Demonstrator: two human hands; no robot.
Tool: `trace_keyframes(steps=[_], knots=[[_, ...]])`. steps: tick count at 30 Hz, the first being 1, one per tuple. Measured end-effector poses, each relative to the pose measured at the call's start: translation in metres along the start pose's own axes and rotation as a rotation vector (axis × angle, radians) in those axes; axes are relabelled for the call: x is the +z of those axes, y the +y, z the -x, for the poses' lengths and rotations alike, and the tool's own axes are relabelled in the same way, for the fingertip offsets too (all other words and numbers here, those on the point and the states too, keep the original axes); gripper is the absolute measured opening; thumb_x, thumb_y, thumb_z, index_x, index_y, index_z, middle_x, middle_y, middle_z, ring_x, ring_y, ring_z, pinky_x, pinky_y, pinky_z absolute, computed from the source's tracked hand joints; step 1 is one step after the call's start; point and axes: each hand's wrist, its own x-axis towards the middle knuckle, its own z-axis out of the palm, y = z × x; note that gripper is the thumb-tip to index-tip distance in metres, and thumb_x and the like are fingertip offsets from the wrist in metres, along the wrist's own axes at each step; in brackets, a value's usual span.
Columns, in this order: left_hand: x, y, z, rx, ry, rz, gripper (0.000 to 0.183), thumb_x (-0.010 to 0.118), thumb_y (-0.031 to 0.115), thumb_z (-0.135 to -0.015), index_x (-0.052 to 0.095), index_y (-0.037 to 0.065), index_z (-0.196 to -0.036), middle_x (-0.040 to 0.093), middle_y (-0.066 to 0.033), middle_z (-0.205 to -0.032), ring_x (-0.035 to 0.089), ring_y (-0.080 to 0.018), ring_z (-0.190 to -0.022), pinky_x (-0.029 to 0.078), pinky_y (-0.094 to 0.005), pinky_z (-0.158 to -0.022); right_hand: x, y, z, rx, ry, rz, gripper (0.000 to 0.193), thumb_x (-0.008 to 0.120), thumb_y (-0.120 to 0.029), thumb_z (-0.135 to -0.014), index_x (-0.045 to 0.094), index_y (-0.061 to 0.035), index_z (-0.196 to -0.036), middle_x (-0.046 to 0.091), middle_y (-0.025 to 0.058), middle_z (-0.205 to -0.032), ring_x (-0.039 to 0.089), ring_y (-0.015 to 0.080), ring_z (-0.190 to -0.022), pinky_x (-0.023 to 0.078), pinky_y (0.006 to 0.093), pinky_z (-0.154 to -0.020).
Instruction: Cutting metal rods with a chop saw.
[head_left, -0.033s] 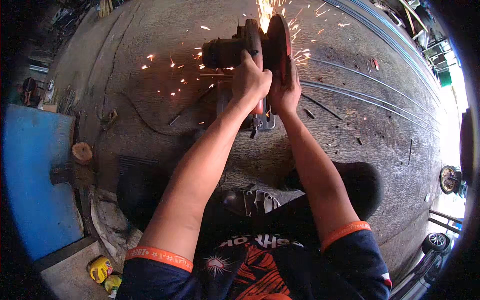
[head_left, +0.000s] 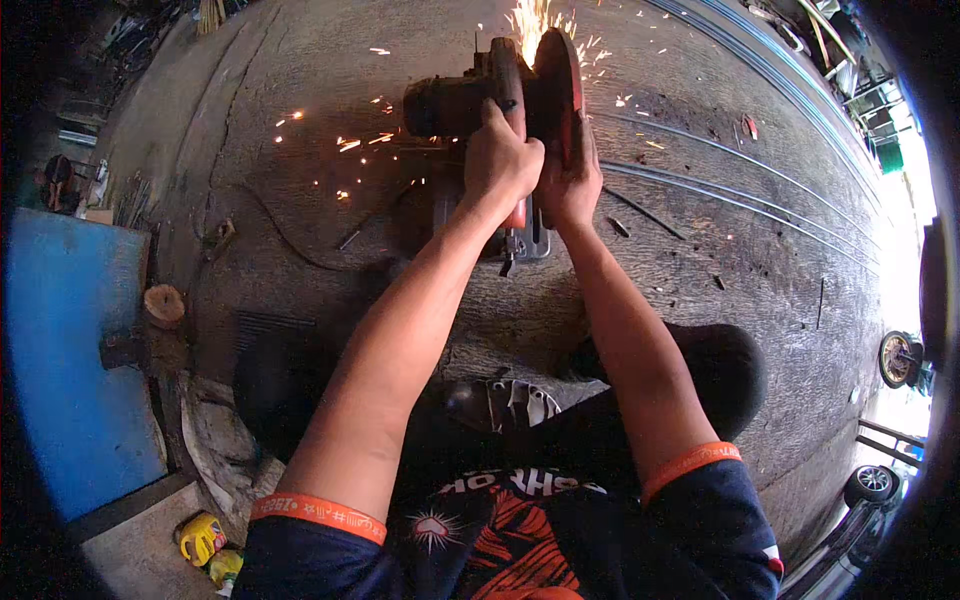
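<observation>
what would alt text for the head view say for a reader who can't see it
A person's left hand grips the handle of a power saw as sparks fly at its far side; the right hand is against its round guard. Metal rods lie on the floor to the right, with a blue panel at far left.

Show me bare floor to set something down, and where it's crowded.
The floor looks bare between the right knee and the gold-rimmed wheel. Another patch lies between the cut-off saw and the floor crack, but sparks cross it. Crowded: around the saw, with left hand and right hand, and rightward among metal rods.
</observation>
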Motion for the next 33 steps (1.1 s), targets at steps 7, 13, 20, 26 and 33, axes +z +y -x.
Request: trace_keyframes(steps=[7, 13, 20, 26, 33], knots=[[-0.0017, 0.0009, 0.0002, 0.043, 0.016, 0.012, 0.067, 0.058, 0.013, -0.072, 0.035, -0.010, -0.131, 0.062, -0.0354, -0.097, 0.063, -0.0463, -0.091, 0.052, -0.0493, -0.083, -0.0007, -0.0012, -0.0002, -0.009, -0.017, 0.038, 0.062, 0.063, -0.010, -0.081, 0.042, -0.0092, -0.139, 0.049, 0.0219, -0.135, 0.051, 0.0395, -0.121, 0.047, 0.0423, -0.095], [-0.0003, 0.0024, 0.0007, 0.025, 0.029, 0.021, 0.064, 0.058, 0.014, -0.073, 0.037, -0.009, -0.128, 0.062, -0.0349, -0.097, 0.064, -0.0459, -0.091, 0.052, -0.0484, -0.083, -0.0006, -0.0016, -0.0003, 0.046, -0.033, 0.001, 0.065, 0.065, -0.011, -0.080, 0.041, -0.0094, -0.140, 0.048, 0.0219, -0.136, 0.050, 0.0393, -0.122, 0.046, 0.0418, -0.097], [0.0051, -0.0025, -0.0020, 0.060, 0.056, 0.040, 0.060, 0.059, 0.014, -0.073, 0.039, -0.009, -0.125, 0.063, -0.0339, -0.095, 0.064, -0.0452, -0.091, 0.052, -0.0487, -0.083, -0.0003, 0.0008, -0.0003, 0.003, -0.015, 0.020, 0.066, 0.066, -0.012, -0.080, 0.041, -0.0097, -0.140, 0.048, 0.0227, -0.136, 0.050, 0.0398, -0.121, 0.046, 0.0423, -0.097], [0.0055, -0.0033, -0.0009, 0.043, 0.039, 0.035, 0.052, 0.059, 0.014, -0.073, 0.043, -0.009, -0.117, 0.063, -0.0334, -0.093, 0.063, -0.0460, -0.090, 0.052, -0.0498, -0.082, -0.0015, -0.0025, -0.0013, 0.055, -0.054, 0.001, 0.064, 0.066, -0.013, -0.080, 0.041, -0.0082, -0.140, 0.047, 0.0226, -0.136, 0.050, 0.0399, -0.121, 0.045, 0.0426, -0.098], [0.0078, -0.0037, -0.0002, 0.065, 0.080, 0.062, 0.049, 0.059, 0.014, -0.073, 0.043, -0.008, -0.113, 0.062, -0.0334, -0.093, 0.063, -0.0465, -0.089, 0.052, -0.0504, -0.081, -0.0018, -0.0039, -0.0001, 0.039, -0.042, 0.016, 0.060, 0.061, -0.010, -0.083, 0.040, -0.0081, -0.139, 0.049, 0.0224, -0.134, 0.051, 0.0393, -0.121, 0.045, 0.0420, -0.097]])
